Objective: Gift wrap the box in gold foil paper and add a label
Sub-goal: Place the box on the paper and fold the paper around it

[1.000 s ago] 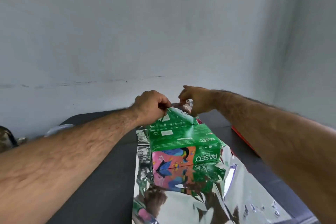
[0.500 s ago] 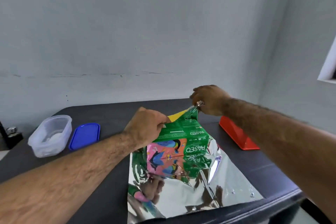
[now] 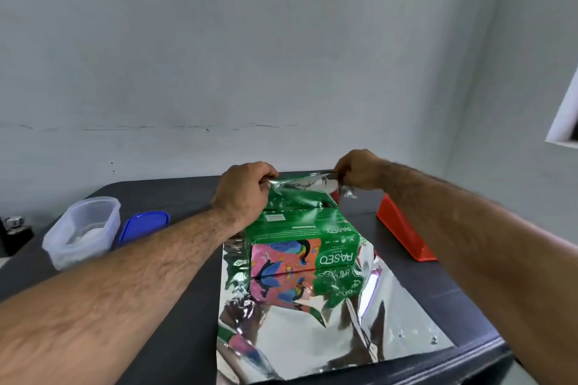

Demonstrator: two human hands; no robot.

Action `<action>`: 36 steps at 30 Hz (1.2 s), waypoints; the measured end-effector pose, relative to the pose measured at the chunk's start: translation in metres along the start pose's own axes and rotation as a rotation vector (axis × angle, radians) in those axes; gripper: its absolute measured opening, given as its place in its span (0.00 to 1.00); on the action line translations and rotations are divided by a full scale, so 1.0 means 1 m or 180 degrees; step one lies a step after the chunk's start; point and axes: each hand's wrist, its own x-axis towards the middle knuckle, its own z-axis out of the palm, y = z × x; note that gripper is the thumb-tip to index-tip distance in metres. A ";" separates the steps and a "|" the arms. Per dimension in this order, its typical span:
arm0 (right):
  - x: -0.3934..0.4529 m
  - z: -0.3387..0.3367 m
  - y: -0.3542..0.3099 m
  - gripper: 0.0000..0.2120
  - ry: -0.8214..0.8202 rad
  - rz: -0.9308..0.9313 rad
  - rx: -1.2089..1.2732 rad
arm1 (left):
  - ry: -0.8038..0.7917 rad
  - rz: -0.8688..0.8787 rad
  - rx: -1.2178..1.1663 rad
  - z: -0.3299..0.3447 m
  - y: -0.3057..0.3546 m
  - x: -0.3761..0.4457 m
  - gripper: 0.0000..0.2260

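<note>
A green box (image 3: pixel 300 228) with a colourful bird picture and the word PASEO stands on a sheet of shiny foil paper (image 3: pixel 328 331) spread over the dark table (image 3: pixel 175 187). The sheet's mirror side faces up and reflects the box. Its far edge is lifted above the back of the box. My left hand (image 3: pixel 242 191) pinches that edge at the left corner. My right hand (image 3: pixel 356 170) pinches it at the right corner. The raised strip between them is stretched over the box's far top edge.
A clear plastic tub (image 3: pixel 83 230) and its blue lid (image 3: pixel 144 223) lie at the left of the table. A red object (image 3: pixel 403 231) lies at the right. A small dark bottle (image 3: pixel 15 230) stands at the far left edge. A grey wall rises right behind the table.
Both hands have lifted and spread the foil's far edge wider and higher over the box. The view has also tilted down and back, showing more of the table.
</note>
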 end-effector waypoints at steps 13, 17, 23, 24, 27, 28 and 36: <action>-0.011 0.013 0.023 0.12 0.0720 0.0204 -0.0051 | -0.1598 0.1568 0.1518 0.029 0.024 -0.037 0.36; -0.019 0.018 0.022 0.12 0.0928 0.0263 -0.0104 | -0.1805 0.1251 0.1453 0.045 0.003 -0.047 0.30; -0.030 -0.001 0.014 0.13 0.0958 -0.0154 -0.1004 | -0.1711 0.1117 0.1135 0.045 -0.016 -0.053 0.29; -0.029 -0.002 0.013 0.14 0.0920 -0.0236 -0.1067 | -0.1743 0.1124 0.1105 0.044 -0.016 -0.051 0.29; -0.027 0.000 0.014 0.14 0.0971 -0.0260 -0.0869 | -0.1781 0.1230 0.1178 0.037 -0.019 -0.046 0.30; -0.027 0.001 0.016 0.14 0.1039 -0.0175 -0.0755 | -0.1701 0.1332 0.1444 0.034 -0.020 -0.045 0.32; -0.021 0.006 0.019 0.14 0.1127 0.0165 -0.0474 | -0.1397 0.2368 0.0645 0.019 0.011 -0.104 0.15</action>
